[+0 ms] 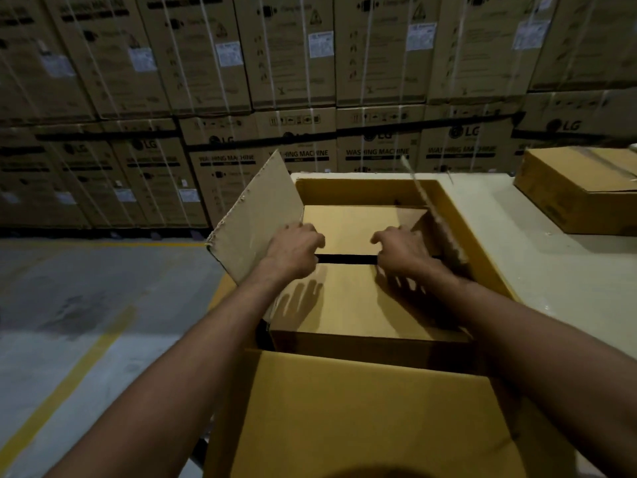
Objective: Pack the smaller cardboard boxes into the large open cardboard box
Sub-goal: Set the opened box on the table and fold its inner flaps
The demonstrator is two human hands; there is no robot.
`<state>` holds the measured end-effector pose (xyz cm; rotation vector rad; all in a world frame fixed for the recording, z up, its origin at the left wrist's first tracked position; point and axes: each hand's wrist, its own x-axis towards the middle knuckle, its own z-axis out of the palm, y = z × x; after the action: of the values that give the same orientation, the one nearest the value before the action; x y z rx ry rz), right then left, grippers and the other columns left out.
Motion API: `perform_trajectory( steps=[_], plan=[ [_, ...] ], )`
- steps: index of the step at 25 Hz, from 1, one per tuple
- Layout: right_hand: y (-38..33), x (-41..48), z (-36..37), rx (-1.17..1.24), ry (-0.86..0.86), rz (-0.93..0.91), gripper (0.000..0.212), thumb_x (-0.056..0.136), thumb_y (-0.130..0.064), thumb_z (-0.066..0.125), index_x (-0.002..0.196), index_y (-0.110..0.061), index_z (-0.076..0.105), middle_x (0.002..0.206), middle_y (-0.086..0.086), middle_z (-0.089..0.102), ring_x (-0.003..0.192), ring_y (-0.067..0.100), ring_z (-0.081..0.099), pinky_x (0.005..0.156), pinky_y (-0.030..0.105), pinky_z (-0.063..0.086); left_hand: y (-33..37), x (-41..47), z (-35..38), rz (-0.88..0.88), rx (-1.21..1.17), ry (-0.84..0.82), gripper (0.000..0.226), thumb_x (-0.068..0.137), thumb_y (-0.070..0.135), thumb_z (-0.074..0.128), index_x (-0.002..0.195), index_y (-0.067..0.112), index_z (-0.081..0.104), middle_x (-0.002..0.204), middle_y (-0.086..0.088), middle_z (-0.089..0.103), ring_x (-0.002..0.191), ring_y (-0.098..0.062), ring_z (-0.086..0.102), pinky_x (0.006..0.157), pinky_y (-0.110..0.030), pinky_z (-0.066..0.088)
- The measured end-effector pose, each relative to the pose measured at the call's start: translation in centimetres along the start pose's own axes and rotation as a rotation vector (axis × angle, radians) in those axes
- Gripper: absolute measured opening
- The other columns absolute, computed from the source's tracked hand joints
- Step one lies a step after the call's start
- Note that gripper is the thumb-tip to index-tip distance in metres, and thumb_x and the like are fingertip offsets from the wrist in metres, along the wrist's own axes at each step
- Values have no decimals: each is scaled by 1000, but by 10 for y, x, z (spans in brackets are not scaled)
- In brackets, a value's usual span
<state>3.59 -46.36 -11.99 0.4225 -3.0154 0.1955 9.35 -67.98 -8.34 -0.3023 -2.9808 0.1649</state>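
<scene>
The scene is dimly lit from ahead; hard shadows are thrown onto the near smaller cardboard box. Stacked washing-machine cartons are blurred and bowed at the edges.

Pale table carries large open cardboard box at its left edge, box's left flap out over floor. Closed cardboard box on table, right of and beyond open box, well apart. Floor grey, yellow lines, left of open box; stacked cartons behind it.
</scene>
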Motion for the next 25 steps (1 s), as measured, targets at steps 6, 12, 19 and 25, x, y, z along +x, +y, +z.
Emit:
perform_trajectory(
  steps=[6,12,19,25],
  plan=[
    [69,-14,-10,-62,73,153,36,91,-29,72,126,-21,66,127,6,60,122,26,48,104,46,42,71,53,15,66,-710,-299,47,104,13,55,150,19,47,148,-5,54,131,-21,54,107,-39,48],
    [91,-27,-9,-181,-3,133,22,95,-32,67,116,-26,69,106,0,64,108,20,52,100,41,41,129,84,33,138,-675,-351,50,105,9,48,154,16,43,153,-7,52,138,-24,50,114,-43,43],
    [89,-14,-3,131,-406,106,36,108,-38,40,133,-24,62,107,-2,64,109,23,60,109,52,39,90,85,46,-40,-351,-420,45,107,47,42,141,20,54,134,-7,63,120,-28,58,107,-53,43],
    [91,-21,-57,377,-82,149,35,106,-40,49,89,-15,68,86,1,67,80,16,65,82,37,55,64,65,-15,-55,-515,-191,35,105,45,49,117,18,68,105,-3,69,95,-19,63,84,-37,53]
  ],
)
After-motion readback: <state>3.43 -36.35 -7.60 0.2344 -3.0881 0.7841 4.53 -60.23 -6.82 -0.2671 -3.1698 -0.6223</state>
